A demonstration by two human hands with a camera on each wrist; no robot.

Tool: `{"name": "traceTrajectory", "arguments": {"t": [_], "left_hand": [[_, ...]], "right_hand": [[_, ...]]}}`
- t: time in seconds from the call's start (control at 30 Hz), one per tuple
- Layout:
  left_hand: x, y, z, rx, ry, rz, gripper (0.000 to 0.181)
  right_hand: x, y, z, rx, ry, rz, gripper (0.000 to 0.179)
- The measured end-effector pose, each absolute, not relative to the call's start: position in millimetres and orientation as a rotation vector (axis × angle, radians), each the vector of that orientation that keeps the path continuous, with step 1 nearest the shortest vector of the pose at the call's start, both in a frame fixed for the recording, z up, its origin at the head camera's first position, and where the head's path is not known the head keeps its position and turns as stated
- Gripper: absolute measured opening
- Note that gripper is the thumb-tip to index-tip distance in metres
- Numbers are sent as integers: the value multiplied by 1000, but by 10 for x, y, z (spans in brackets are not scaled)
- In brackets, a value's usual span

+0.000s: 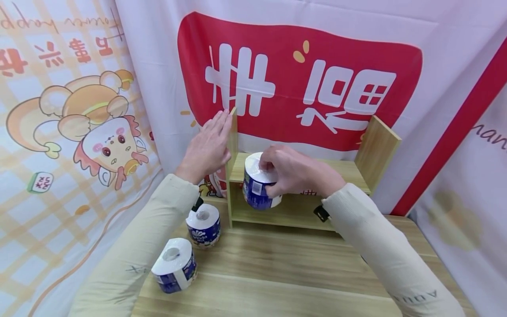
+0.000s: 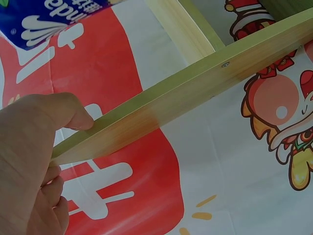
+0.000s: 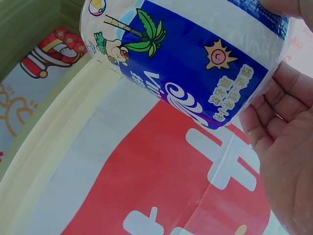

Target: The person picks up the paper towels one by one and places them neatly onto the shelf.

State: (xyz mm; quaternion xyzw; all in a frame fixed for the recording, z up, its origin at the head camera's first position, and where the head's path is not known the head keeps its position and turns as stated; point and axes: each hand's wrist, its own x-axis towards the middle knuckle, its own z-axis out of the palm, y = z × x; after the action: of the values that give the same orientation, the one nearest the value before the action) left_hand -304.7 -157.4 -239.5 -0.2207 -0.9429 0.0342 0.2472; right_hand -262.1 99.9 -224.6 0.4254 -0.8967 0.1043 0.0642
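My right hand (image 1: 291, 169) grips a toilet paper roll (image 1: 259, 193) by its top, with the thumb on the blue printed wrapper. The roll is held in front of the left part of a small wooden shelf (image 1: 285, 224). In the right wrist view, the wrapper shows a palm tree and a sun. My left hand (image 1: 210, 147) is at the upper end of the shelf's left side panel (image 2: 161, 103). Its thumb lies against the panel's edge and the other fingers are on the far side, pinching the board.
Two more wrapped rolls, a nearer one (image 1: 174, 268) and a farther one (image 1: 203, 226), stand on the wooden table (image 1: 285, 268) left of the shelf. Behind the shelf hangs a white cloth (image 1: 158, 79) with a red printed patch. The shelf's right side panel (image 1: 378, 149) rises beyond my right forearm.
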Motion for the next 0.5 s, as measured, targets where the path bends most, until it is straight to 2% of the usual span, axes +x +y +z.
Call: {"name": "traceTrajectory", "arguments": {"t": [0.5], "left_hand": [[-3058, -1573, -2390, -600, -2582, 79, 89]], "right_hand": [[-2800, 891, -2202, 1232, -2738, 348, 50]]}}
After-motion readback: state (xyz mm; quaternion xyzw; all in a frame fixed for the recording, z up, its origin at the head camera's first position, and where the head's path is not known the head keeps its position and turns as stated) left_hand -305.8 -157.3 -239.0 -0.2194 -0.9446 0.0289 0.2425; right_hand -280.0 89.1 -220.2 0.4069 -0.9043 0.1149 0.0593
